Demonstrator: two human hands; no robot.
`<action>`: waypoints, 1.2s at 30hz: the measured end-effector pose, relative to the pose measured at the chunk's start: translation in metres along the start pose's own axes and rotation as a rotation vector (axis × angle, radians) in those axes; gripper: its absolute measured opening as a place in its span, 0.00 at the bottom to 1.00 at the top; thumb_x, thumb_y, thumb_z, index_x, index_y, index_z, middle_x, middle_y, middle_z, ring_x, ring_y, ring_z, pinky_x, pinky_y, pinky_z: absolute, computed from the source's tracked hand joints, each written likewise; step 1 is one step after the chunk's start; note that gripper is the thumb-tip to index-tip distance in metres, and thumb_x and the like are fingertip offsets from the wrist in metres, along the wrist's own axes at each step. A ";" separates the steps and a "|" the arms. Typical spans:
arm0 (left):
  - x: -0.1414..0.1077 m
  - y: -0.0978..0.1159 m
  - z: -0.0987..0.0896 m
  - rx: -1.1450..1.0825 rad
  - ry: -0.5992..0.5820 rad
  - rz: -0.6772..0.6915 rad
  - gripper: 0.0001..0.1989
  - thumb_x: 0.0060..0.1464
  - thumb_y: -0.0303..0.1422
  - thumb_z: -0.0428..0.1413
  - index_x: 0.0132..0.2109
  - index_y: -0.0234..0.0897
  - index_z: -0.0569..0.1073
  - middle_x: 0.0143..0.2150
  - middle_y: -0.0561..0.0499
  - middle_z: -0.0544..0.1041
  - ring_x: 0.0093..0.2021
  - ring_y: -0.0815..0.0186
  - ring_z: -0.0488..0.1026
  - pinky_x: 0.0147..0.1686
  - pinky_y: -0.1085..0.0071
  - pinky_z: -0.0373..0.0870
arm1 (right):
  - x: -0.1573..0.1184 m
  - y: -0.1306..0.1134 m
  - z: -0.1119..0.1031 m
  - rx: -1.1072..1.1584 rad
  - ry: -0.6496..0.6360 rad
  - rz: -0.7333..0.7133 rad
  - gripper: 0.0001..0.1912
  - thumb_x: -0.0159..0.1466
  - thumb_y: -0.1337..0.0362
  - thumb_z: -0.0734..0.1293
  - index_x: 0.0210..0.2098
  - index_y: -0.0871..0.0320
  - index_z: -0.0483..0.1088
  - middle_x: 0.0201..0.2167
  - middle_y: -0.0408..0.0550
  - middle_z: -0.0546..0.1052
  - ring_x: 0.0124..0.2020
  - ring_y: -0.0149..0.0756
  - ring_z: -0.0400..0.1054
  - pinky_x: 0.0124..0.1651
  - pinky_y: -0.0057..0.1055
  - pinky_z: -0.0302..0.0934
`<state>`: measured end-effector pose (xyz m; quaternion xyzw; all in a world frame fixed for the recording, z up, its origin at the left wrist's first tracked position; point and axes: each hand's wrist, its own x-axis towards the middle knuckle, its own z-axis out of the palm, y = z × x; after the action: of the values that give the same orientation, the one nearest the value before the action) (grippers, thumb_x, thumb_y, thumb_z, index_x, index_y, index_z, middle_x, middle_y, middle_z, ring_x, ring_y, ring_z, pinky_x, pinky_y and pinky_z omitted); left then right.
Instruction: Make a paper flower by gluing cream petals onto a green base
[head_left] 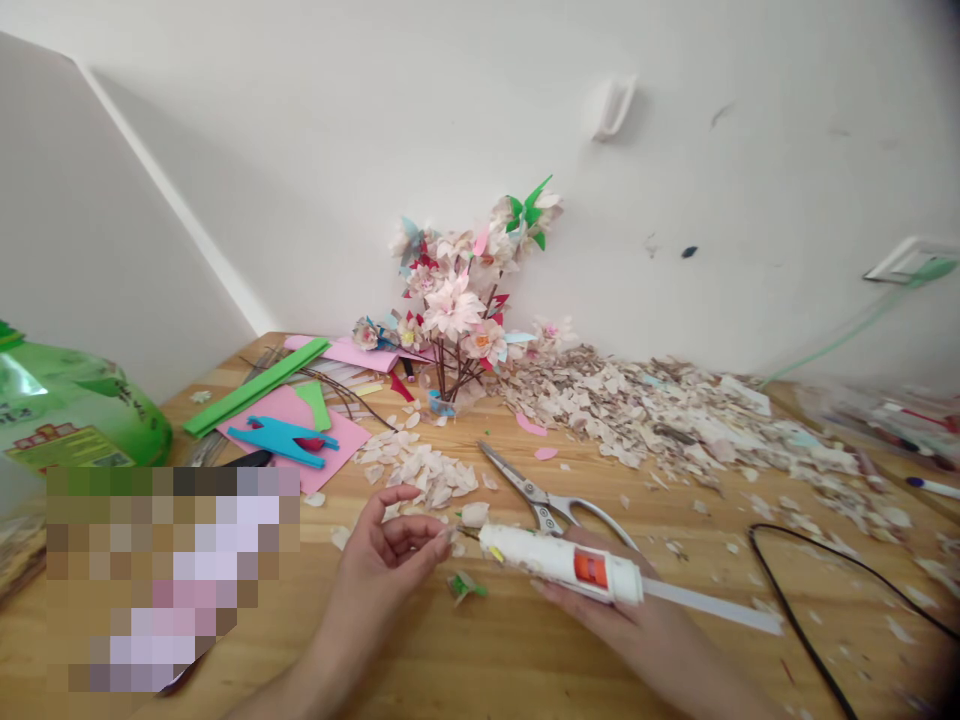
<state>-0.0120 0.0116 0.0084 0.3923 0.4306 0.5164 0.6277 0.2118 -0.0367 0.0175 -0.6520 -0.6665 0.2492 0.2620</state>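
My right hand (600, 615) is wrapped round a white hot glue gun (536, 555) with an orange window. A long pale glue stick (712, 603) sticks out of its back end. The gun's nozzle points left, at the fingertips of my left hand (394, 555). Thumb and fingers of that hand are pinched together; whatever lies between them is too small to make out. A whitish petal (475, 515) shows just above the nozzle. Below it on the table lies a small green leafy piece (466, 586). Metal scissors (547, 500) lie open behind the gun.
A bunch of handmade flowers (454, 305) stands against the wall. Loose petals (424, 465) lie before it, with a heap of dry scraps (637, 410) to the right. Coloured paper (341, 455), a blue piece (281, 440), a green bottle (82, 400) and a black cable (787, 620) surround the workspace.
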 end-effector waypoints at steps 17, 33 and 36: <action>0.000 0.000 0.001 0.027 0.015 -0.001 0.24 0.36 0.29 0.64 0.41 0.38 0.62 0.23 0.56 0.77 0.26 0.71 0.73 0.30 0.76 0.69 | -0.001 -0.004 -0.004 0.038 -0.036 -0.010 0.14 0.55 0.53 0.64 0.37 0.54 0.69 0.34 0.46 0.75 0.36 0.42 0.69 0.39 0.34 0.65; -0.001 -0.002 0.002 0.021 -0.001 -0.003 0.25 0.36 0.30 0.64 0.41 0.38 0.61 0.23 0.56 0.76 0.26 0.70 0.73 0.31 0.74 0.70 | 0.005 -0.012 -0.011 0.014 -0.005 -0.086 0.10 0.57 0.55 0.62 0.31 0.53 0.71 0.29 0.44 0.76 0.33 0.41 0.70 0.34 0.31 0.65; -0.001 -0.001 0.001 0.012 0.002 0.007 0.25 0.35 0.31 0.64 0.41 0.39 0.62 0.23 0.56 0.77 0.26 0.70 0.73 0.31 0.73 0.70 | 0.011 -0.002 -0.015 0.074 0.008 -0.014 0.13 0.56 0.54 0.63 0.36 0.54 0.73 0.35 0.46 0.78 0.38 0.45 0.71 0.37 0.34 0.66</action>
<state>-0.0107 0.0108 0.0078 0.3971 0.4332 0.5164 0.6229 0.2203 -0.0263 0.0307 -0.6381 -0.6603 0.2692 0.2905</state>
